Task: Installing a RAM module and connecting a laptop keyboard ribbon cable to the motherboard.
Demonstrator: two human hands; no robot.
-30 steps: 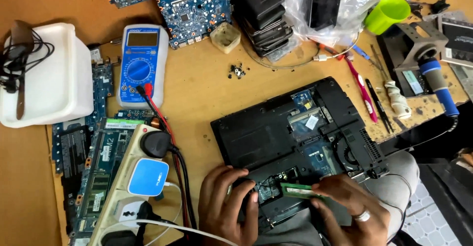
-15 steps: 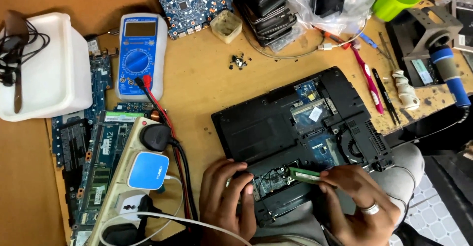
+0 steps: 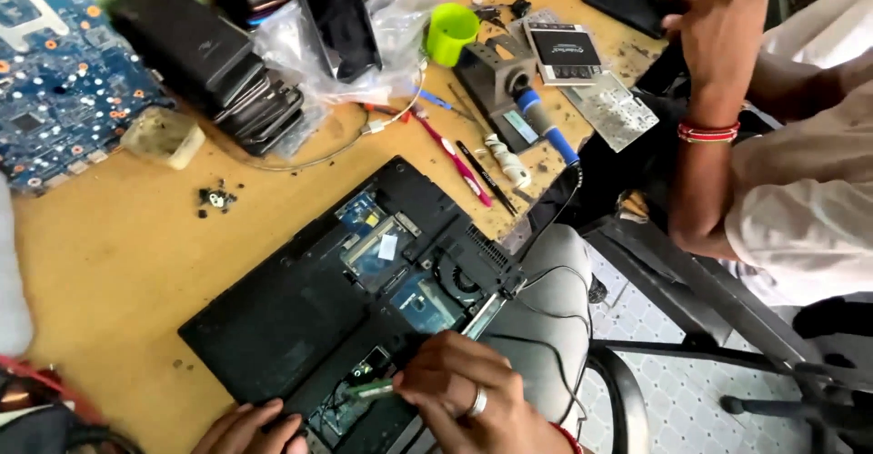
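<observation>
Cluttered across a tan wooden workbench (image 3: 136, 263) lie electronics parts, with an opened black laptop (image 3: 300, 317) lying bottom-up near its front edge. At the laptop's near corner sits a small green memory module (image 3: 368, 388), tilted in its slot. The right hand (image 3: 468, 399), a ring on one finger, pinches the module's right end between thumb and fingertips. The left hand (image 3: 250, 427) rests on the laptop's edge just left of the slot, fingers curled; whether it grips anything cannot be told.

Compared with half a second ago, the view has swung right: the blue multimeter and power strip have left the frame, and another person's arm (image 3: 714, 99), with a red bracelet, now shows at upper right, its hand on a dark phone (image 3: 627, 1).

Beyond the laptop lie a heap of loose screws (image 3: 216, 199), a red-handled tool (image 3: 455, 158), a blue circuit board (image 3: 55, 99), stacked black batteries (image 3: 218, 63), a lime-green cup (image 3: 452, 31) and a flat rectangular battery with a black-and-white label (image 3: 566, 52).
</observation>
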